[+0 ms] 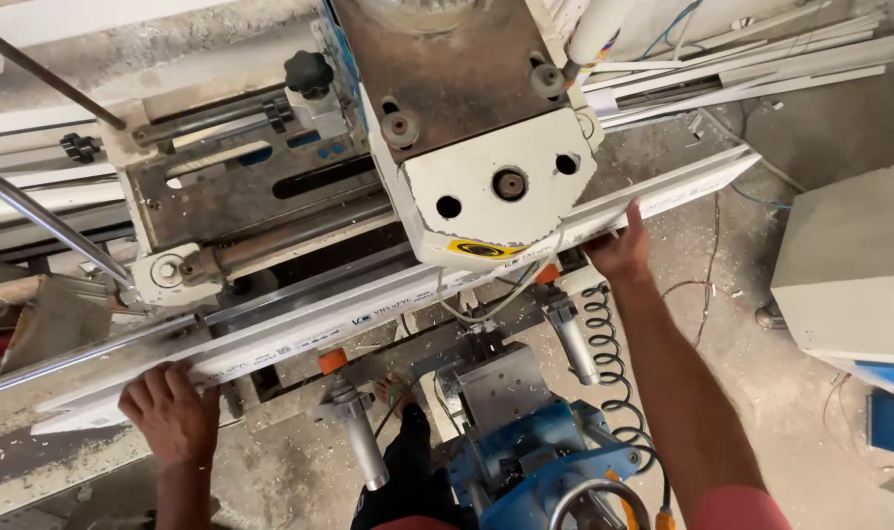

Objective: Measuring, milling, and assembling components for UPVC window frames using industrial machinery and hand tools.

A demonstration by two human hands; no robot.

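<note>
Partly hidden under saw head point(486, 186) — white profile point(300, 339), hands gripping.

Smooth white plastic profile point(388, 309), worn rusty metal plate point(447, 59), dusty rough concrete floor point(761, 393)

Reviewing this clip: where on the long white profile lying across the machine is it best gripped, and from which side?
Probably at its two free stretches either side of the machine head, from the near edge. The long white profile runs under the head, so its middle is covered. The left hand and right hand already grip there, wide apart, which should keep so long and slim a piece from sagging or twisting.
</note>
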